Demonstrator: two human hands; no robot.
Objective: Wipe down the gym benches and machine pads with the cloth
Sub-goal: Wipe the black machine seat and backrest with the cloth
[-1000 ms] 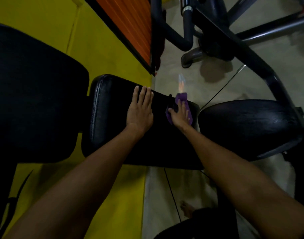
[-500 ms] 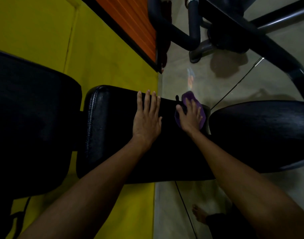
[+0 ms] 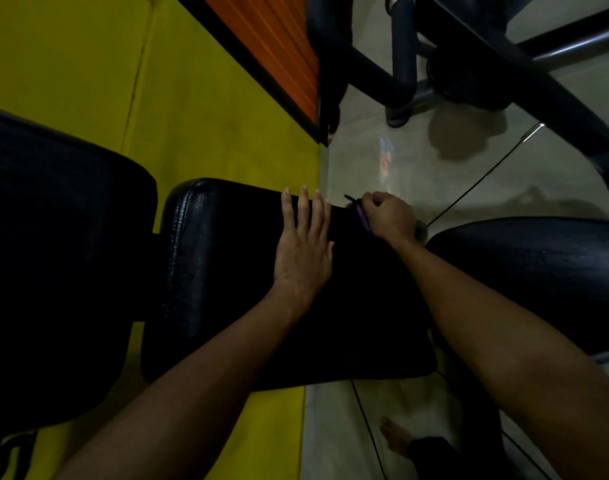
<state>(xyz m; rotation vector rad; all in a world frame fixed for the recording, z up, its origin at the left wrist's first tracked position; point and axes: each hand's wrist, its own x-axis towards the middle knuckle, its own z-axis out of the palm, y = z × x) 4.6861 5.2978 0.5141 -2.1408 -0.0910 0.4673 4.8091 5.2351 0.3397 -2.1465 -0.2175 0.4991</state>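
The left hand (image 3: 303, 251) is lying flat on the shiny black pad (image 3: 227, 271), its fingers straight and a little apart. The right hand (image 3: 388, 216) is curling its fingers tightly around the purple cloth (image 3: 363, 218) at the far edge of this pad. The cloth is showing only as a thin, bunched purple strip beside the knuckles.

No lettering, label, brand mark, number or sign can be read on any surface in view.
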